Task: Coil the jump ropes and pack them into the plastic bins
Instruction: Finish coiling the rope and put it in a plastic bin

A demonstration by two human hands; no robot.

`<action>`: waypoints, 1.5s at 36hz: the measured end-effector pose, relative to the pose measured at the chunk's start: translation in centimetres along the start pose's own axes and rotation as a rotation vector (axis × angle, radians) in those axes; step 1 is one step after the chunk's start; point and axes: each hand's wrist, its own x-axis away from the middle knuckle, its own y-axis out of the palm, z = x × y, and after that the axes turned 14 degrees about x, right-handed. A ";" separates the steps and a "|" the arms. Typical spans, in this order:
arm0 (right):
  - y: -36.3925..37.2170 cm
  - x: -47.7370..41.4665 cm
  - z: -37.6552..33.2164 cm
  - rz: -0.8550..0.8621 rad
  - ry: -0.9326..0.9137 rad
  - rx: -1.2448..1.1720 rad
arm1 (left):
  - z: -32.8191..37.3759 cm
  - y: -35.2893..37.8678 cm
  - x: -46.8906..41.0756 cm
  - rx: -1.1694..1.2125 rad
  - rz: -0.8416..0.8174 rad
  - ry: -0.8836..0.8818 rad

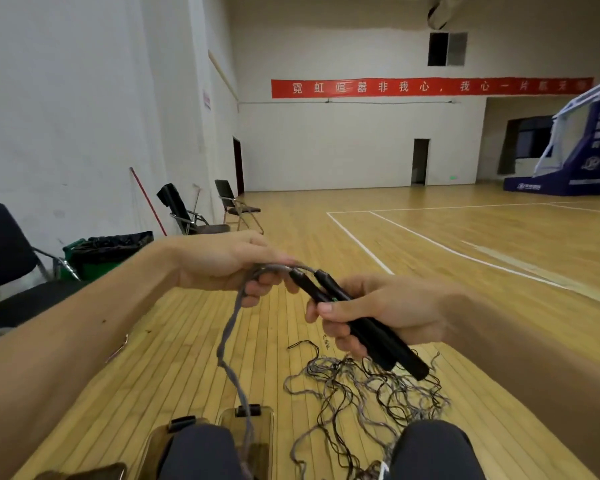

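My right hand [385,311] grips two black jump-rope handles [357,322] side by side, tips pointing up-left. My left hand [229,263] holds the grey rope [234,341] bunched just beyond the handle tips; the doubled cord hangs down from it toward my knees. Two clear plastic bins [246,427] with black latches stand on the floor between my legs, partly hidden by my left knee. A tangle of more jump ropes [368,393] lies on the wooden floor in front of my right knee.
I sit over a wooden gym floor. Black folding chairs [7,258] and a green bin with a black liner [108,249] line the left wall. A phone-like object [94,472] lies at the bottom left. A basketball stand [575,157] is far right.
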 end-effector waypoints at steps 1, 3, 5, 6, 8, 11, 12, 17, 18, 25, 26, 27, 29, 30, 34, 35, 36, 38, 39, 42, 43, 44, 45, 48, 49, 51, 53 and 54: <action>0.1 0.0 0.1 -0.015 0.006 0.005 | -0.3 0.0 0.2 0.000 -0.029 -0.009; 0.2 0.0 0.0 -0.040 0.007 0.006 | -0.6 0.0 0.5 -0.004 -0.041 0.006; 0.5 -0.1 0.2 -0.039 0.020 -0.012 | -1.1 0.0 0.5 -0.023 0.015 0.053; 0.6 -0.2 0.3 -0.029 0.024 -0.027 | -1.4 -0.1 0.4 -0.032 0.061 0.072; 0.6 -0.2 0.7 -0.005 0.024 -0.055 | -2.1 -0.1 0.2 -0.039 0.149 0.099; 0.6 -0.1 1.1 0.025 0.018 -0.059 | -3.0 0.2 0.0 -0.106 0.246 0.170; 0.7 -0.1 1.2 0.031 0.017 -0.057 | -3.3 0.3 -0.1 -0.120 0.281 0.200; 1.3 0.0 1.5 0.016 0.030 -0.106 | -4.8 1.6 -0.6 -0.117 0.416 0.317; 1.4 0.0 1.7 0.000 0.034 -0.118 | -5.1 2.0 -0.8 -0.109 0.429 0.321; 2.3 -0.3 2.6 -0.039 0.079 -0.209 | -5.9 3.9 -1.0 -0.058 0.377 0.307; 2.3 -0.4 2.7 -0.028 0.073 -0.217 | -5.9 4.5 -1.2 -0.059 0.373 0.334; 2.4 -0.5 2.8 -0.013 0.068 -0.212 | -5.8 5.1 -1.4 -0.061 0.376 0.364; 2.5 -0.5 2.8 0.017 0.054 -0.200 | -5.7 6.4 -1.9 -0.067 0.387 0.434; 2.6 -0.5 2.8 0.030 0.047 -0.198 | -5.7 6.8 -2.2 -0.070 0.403 0.471; 3.0 -0.3 3.1 0.077 0.038 -0.195 | -6.2 7.1 -2.9 -0.168 0.521 0.586; 3.1 -0.2 3.2 0.086 0.039 -0.195 | -6.4 7.0 -3.0 -0.190 0.539 0.607; 3.2 -0.1 3.4 0.090 0.041 -0.192 | -6.5 7.0 -3.1 -0.201 0.553 0.626; 3.4 0.0 3.6 0.090 0.063 -0.168 | -6.8 6.8 -3.1 -0.221 0.575 0.640; 3.5 0.0 3.8 0.090 0.087 -0.140 | -6.8 6.8 -3.2 -0.232 0.584 0.637; 3.8 0.2 4.2 0.075 0.164 -0.036 | -7.0 6.5 -3.1 -0.267 0.601 0.610; 4.0 0.3 4.3 0.070 0.179 -0.030 | -7.1 6.4 -3.1 -0.285 0.597 0.598; 4.0 0.4 4.4 0.067 0.190 -0.038 | -7.2 6.4 -3.1 -0.300 0.587 0.587; 4.1 0.4 4.4 0.067 0.199 -0.049 | -7.4 6.3 -3.1 -0.309 0.577 0.577; 4.1 0.5 4.4 0.079 0.205 -0.055 | -7.6 6.0 -3.0 -0.306 0.562 0.573; 4.1 0.5 4.4 0.081 0.204 -0.057 | -7.7 5.8 -3.0 -0.298 0.561 0.573; 4.3 0.6 4.4 0.079 0.194 -0.069 | -7.7 5.4 -2.9 -0.298 0.541 0.560; 4.4 0.8 4.3 0.059 0.190 -0.070 | -7.6 5.2 -2.9 -0.310 0.495 0.537; 4.4 0.8 4.3 0.043 0.193 -0.068 | -7.5 5.2 -2.9 -0.310 0.474 0.529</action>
